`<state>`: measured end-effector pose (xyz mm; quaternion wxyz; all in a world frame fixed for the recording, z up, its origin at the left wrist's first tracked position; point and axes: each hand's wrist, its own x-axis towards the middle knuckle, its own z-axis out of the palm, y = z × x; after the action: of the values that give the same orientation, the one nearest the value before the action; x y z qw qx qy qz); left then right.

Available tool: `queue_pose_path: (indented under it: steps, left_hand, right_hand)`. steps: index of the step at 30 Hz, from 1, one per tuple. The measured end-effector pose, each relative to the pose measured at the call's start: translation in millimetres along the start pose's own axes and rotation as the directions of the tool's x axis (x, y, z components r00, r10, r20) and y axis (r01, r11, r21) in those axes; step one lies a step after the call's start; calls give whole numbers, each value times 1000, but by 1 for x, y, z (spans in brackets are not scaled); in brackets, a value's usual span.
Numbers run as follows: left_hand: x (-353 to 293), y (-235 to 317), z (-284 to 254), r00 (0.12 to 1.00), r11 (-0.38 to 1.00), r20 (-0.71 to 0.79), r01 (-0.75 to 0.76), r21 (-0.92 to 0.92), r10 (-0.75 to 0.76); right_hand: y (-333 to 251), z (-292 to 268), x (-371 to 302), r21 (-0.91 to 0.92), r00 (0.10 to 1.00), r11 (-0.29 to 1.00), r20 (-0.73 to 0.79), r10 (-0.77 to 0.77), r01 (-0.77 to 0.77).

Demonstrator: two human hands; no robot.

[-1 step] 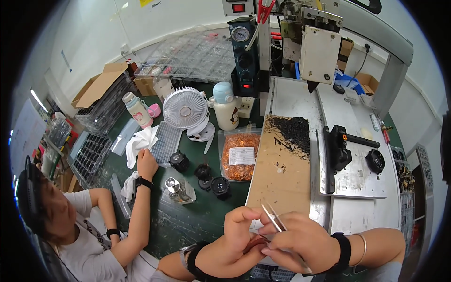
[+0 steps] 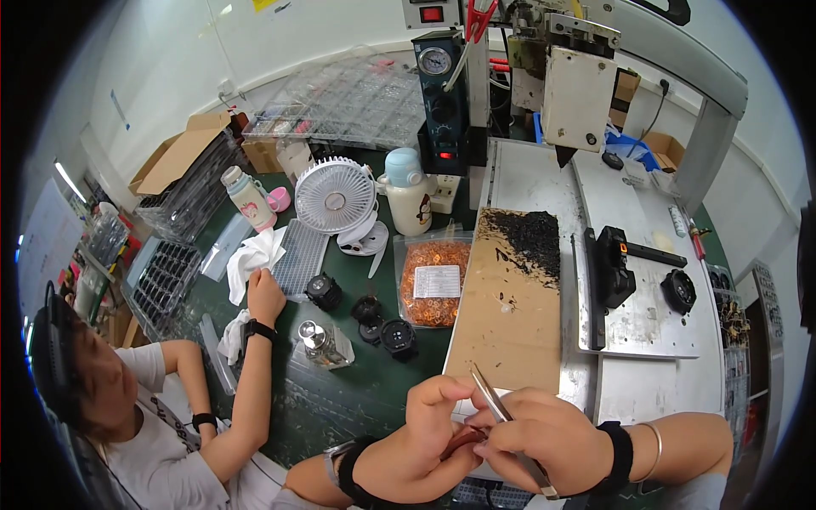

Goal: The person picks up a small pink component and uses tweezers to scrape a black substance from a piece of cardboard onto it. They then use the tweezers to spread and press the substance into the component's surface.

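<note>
My right hand point(image 2: 548, 438) grips a pair of metal tweezers point(image 2: 489, 393), whose one end points up and away from me, while the other end comes out below the hand. Close against it, my left hand point(image 2: 429, 438) is closed, with thumb and fingers bent together. A small dark reddish piece point(image 2: 463, 439) shows between the fingers of both hands, too hidden to name. Both hands are over the near edge of the workbench, in front of a brown board point(image 2: 501, 344) with a heap of small black parts point(image 2: 531, 242) on it.
A bag of small orange parts point(image 2: 433, 280) lies left of the board. Nearby stand black watch-like cases point(image 2: 398, 338), a glass bottle point(image 2: 327, 347) and a white fan point(image 2: 336, 200). A press machine point(image 2: 578, 98) rises above a metal fixture plate point(image 2: 650, 331). A co-worker's hand point(image 2: 265, 297) is at left.
The tweezers have turned slightly in my right hand; their two arms looked spread before and now appear as one broad strip. Both hands stay in nearly the same place.
</note>
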<state>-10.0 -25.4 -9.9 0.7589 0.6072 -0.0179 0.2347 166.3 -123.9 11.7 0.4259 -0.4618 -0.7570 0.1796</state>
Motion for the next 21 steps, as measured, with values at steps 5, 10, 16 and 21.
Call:
queue_pose_path:
  steps: [5, 10, 16, 21]
  left_hand:
    - [-1, 10, -8, 991, 987, -18, 131, 95, -130]
    - [8, 23, -3, 965, 953, -246, 158, 257, -94]
    - [4, 18, -3, 973, 987, -186, 151, 49, -140]
    - [1, 27, -2, 926, 930, -117, 344, -133, -359]
  right_hand:
    - [-7, -3, -1, 8, 995, 995, 32, 96, -96]
    - [-10, 2, 2, 224, 945, 953, -208, 253, -206]
    - [-15, -10, 0, 119, 986, 988, -123, 113, -98]
    - [-15, -19, 4, 120, 965, 993, -263, 22, 11]
